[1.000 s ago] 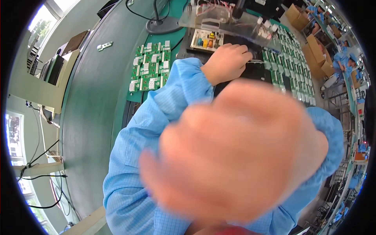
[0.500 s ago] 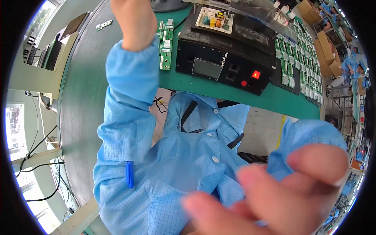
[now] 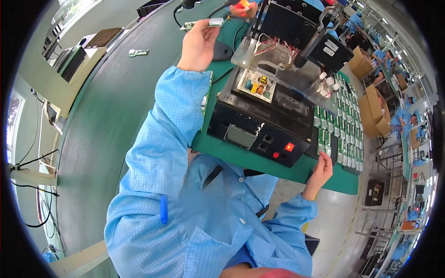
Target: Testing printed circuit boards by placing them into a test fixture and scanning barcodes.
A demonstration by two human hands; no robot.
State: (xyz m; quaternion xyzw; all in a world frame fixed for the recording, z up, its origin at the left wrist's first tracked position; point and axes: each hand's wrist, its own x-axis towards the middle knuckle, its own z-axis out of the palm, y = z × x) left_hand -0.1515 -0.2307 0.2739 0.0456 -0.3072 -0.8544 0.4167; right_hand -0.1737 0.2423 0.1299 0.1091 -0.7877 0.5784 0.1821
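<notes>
While gripping a slim circuit board (image 3: 216, 22) in the left hand (image 3: 198, 51) above the worktop (image 3: 148, 88), probably handling something light, stiff, fragile (best taken by its edges); holding the right hand (image 3: 320, 172) well apart, beside rowed boards (image 3: 345, 125), not showing whether pinching one.

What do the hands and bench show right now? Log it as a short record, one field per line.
Left hand: raised, gripping a small circuit board
Right hand: at the near end of the green board rows; contact unclear
Machine: black box with a small screen
Light: red switch, glowing
On the box: pale board with yellow parts
Left side of bench: one loose board
</notes>
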